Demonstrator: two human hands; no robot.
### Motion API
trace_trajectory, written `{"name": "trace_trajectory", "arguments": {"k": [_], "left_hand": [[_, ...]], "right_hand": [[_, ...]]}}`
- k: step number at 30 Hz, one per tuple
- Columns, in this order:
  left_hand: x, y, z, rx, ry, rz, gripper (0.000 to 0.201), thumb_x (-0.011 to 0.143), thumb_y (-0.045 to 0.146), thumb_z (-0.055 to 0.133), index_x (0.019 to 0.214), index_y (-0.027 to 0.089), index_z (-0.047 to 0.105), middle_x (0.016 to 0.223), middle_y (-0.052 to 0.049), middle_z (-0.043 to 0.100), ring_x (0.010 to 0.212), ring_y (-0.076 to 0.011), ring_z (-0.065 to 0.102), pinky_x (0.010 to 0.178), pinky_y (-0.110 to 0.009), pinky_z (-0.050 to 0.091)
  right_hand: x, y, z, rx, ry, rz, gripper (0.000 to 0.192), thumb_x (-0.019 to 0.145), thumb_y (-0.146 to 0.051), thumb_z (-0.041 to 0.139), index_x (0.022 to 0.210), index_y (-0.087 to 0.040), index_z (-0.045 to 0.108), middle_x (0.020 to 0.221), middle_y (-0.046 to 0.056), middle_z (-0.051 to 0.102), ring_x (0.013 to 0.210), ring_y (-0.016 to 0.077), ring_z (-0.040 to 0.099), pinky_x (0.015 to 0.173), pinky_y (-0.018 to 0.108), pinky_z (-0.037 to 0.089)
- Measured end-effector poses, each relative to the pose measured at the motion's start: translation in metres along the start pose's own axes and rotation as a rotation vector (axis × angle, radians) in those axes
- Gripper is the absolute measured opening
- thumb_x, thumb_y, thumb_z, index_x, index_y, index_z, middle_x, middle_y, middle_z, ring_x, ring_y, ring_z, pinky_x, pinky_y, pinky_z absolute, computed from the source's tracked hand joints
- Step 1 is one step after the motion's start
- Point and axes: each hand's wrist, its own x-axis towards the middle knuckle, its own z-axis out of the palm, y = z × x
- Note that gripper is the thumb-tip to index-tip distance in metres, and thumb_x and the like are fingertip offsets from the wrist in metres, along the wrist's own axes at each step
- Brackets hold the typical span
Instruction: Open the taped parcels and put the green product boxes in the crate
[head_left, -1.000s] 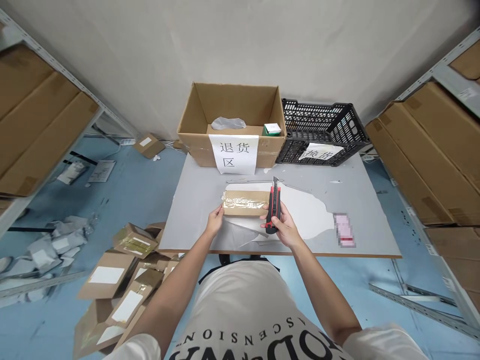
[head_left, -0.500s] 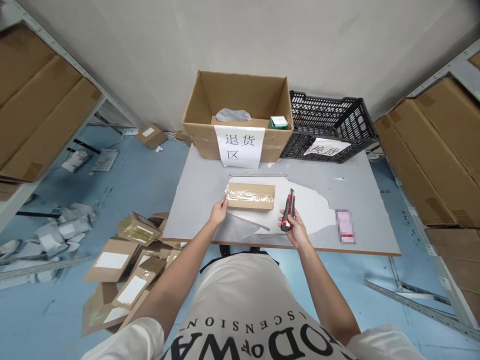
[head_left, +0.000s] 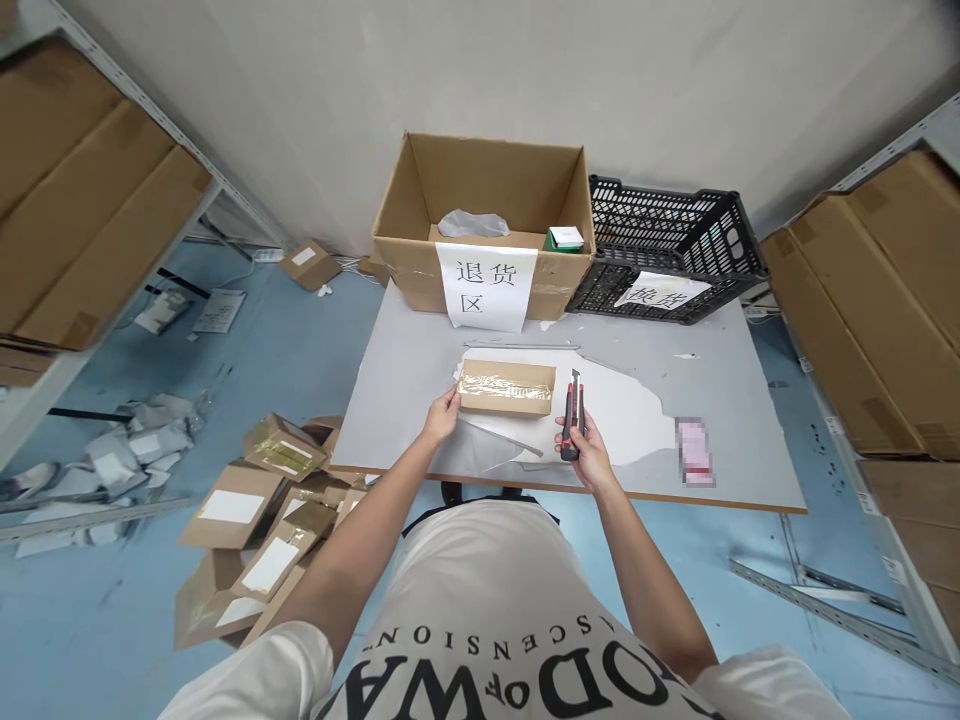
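A small brown cardboard box (head_left: pixel 507 387) with shiny clear tape along its top lies on the table (head_left: pixel 397 360), in front of me. My left hand (head_left: pixel 442 414) grips the box's left end, its fingers closed at the near corner. In my right hand (head_left: pixel 589 450) is a black and red utility knife (head_left: pixel 574 415), held upright with its tip pointing away from me. The knife is just right of the box and apart from it. Under both lies a white sheet (head_left: pixel 630 410) with uneven edges.
At the table's back stand a large open carton (head_left: pixel 409 270) with a paper sign and a black plastic crate (head_left: pixel 675 255). A pink blurred item (head_left: pixel 695 452) lies at the right. Several used boxes (head_left: pixel 232 505) are heaped on the floor at left. Shelves flank both sides.
The knife has turned from a slight rightward lean to nearly straight and come a little closer to the box. My left hand stays on the box. The whole view has shifted slightly.
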Motion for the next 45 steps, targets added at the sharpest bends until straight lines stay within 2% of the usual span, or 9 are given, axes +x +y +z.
{"name": "trace_trajectory", "arguments": {"k": [9, 17, 20, 24, 29, 33, 37, 42, 45], "left_hand": [[-0.001, 0.001, 0.000, 0.058, -0.017, 0.001, 0.053, 0.090, 0.045, 0.041, 0.133, 0.015, 0.049, 0.137, -0.007, 0.050, 0.128, -0.0215, 0.044, 0.111, -0.035, 0.029], [0.001, 0.015, -0.003, 0.308, 0.009, -0.070, 0.066, 0.088, 0.044, 0.046, 0.143, 0.013, 0.030, 0.145, -0.013, 0.038, 0.134, -0.0260, 0.036, 0.111, -0.039, 0.028], [0.002, 0.030, -0.009, 0.479, -0.072, 0.023, 0.080, 0.083, 0.048, 0.052, 0.146, 0.012, 0.021, 0.151, -0.016, 0.025, 0.139, -0.0279, 0.024, 0.113, -0.041, 0.024], [0.008, 0.056, -0.014, 0.756, -0.280, 0.191, 0.101, 0.071, 0.055, 0.063, 0.147, 0.011, 0.012, 0.154, -0.020, 0.009, 0.142, -0.0337, 0.007, 0.112, -0.050, 0.017], [0.028, 0.084, -0.006, 1.029, -0.468, 0.289, 0.127, 0.051, 0.058, 0.076, 0.148, 0.013, 0.007, 0.154, -0.020, 0.004, 0.141, -0.0394, 0.001, 0.109, -0.061, 0.008], [0.048, 0.091, -0.004, 1.120, -0.539, 0.268, 0.135, 0.045, 0.061, 0.076, 0.148, 0.013, 0.002, 0.153, -0.022, 0.004, 0.140, -0.0415, 0.001, 0.107, -0.063, 0.005], [0.062, 0.087, -0.009, 1.126, -0.618, 0.268, 0.131, 0.046, 0.059, 0.076, 0.148, 0.014, 0.007, 0.153, -0.020, 0.012, 0.140, -0.0390, 0.012, 0.110, -0.057, 0.011], [0.069, 0.079, -0.013, 1.040, -0.622, 0.352, 0.132, 0.042, 0.057, 0.078, 0.145, 0.004, 0.015, 0.147, -0.024, 0.027, 0.138, -0.0353, 0.022, 0.112, -0.039, 0.022], [0.067, 0.071, -0.018, 0.986, -0.611, 0.364, 0.136, 0.040, 0.060, 0.078, 0.146, 0.005, 0.012, 0.150, -0.024, 0.019, 0.139, -0.0360, 0.018, 0.112, -0.039, 0.023]], "right_hand": [[-0.005, 0.000, -0.004, -0.151, -0.029, -0.016, 0.067, 0.078, -0.047, 0.062, 0.136, -0.032, 0.032, 0.114, 0.008, 0.058, 0.077, 0.0165, 0.062, 0.061, 0.033, 0.056], [-0.003, 0.002, -0.010, -0.359, -0.014, -0.088, 0.066, 0.083, -0.045, 0.054, 0.141, -0.030, 0.026, 0.105, 0.007, 0.058, 0.062, 0.0107, 0.054, 0.050, 0.026, 0.048], [-0.002, 0.000, -0.012, -0.364, -0.001, -0.091, 0.063, 0.083, -0.045, 0.054, 0.139, -0.029, 0.029, 0.103, 0.007, 0.059, 0.059, 0.0106, 0.053, 0.048, 0.025, 0.046], [-0.002, 0.001, -0.013, -0.192, 0.036, -0.048, 0.055, 0.082, -0.048, 0.056, 0.131, -0.028, 0.039, 0.102, 0.007, 0.060, 0.057, 0.0096, 0.052, 0.044, 0.023, 0.042], [-0.004, 0.003, -0.015, 0.005, 0.032, 0.083, 0.051, 0.077, -0.042, 0.064, 0.124, -0.029, 0.047, 0.104, 0.006, 0.061, 0.065, 0.0117, 0.055, 0.051, 0.025, 0.046], [-0.008, 0.000, -0.024, -0.027, -0.006, 0.075, 0.056, 0.076, -0.038, 0.066, 0.127, -0.030, 0.045, 0.110, 0.006, 0.060, 0.075, 0.0144, 0.059, 0.063, 0.031, 0.052], [-0.007, 0.002, -0.040, -0.211, 0.020, 0.013, 0.059, 0.080, -0.042, 0.060, 0.133, -0.029, 0.037, 0.104, 0.005, 0.060, 0.064, 0.0122, 0.057, 0.056, 0.030, 0.051], [-0.004, 0.009, -0.055, -0.319, 0.039, -0.004, 0.061, 0.081, -0.048, 0.056, 0.134, -0.025, 0.034, 0.096, 0.006, 0.061, 0.055, 0.0110, 0.054, 0.046, 0.026, 0.045], [-0.001, 0.011, -0.059, -0.338, 0.012, 0.011, 0.064, 0.081, -0.050, 0.056, 0.134, -0.023, 0.035, 0.092, 0.006, 0.062, 0.052, 0.0110, 0.054, 0.045, 0.026, 0.044]]}}
